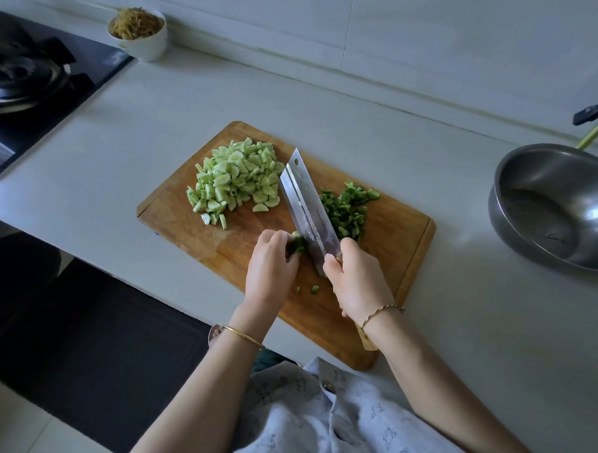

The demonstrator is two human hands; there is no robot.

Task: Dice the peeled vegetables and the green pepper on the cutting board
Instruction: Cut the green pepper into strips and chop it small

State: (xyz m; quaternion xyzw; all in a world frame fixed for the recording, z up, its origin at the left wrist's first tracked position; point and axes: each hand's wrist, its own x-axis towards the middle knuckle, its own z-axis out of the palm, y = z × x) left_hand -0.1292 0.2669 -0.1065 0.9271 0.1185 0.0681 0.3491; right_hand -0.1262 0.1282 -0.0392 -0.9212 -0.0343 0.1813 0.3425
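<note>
On the wooden cutting board (393, 237), directly beneath both hands, dicing was under way. The left hand (272, 259) curled its fingers over a small piece of green pepper (296, 244) and pinned it to the board. The fingertips appeared tucked back, probably to keep them off the edge. The right hand (353, 276) was clenched around the handle of a broad cleaver (305, 202). Its blade stretched away from the hands and met the pepper just beside the left fingers.

Beyond the right hand, on the blade's far side, lay a pile of dark green pepper dice (348, 211), likely left where the strokes dropped it. Beyond the left hand sat a larger heap of pale diced vegetables (238, 179), apparently pushed aside to free cutting room. Only the held pepper piece seemed uncut, so the task looked nearly done.

Well to the right of the right hand stood a steel bowl (498, 187), perhaps waiting for the dice. Far beyond the left hand were a white bowl (148, 46) of shredded food and a stove (40, 78).
</note>
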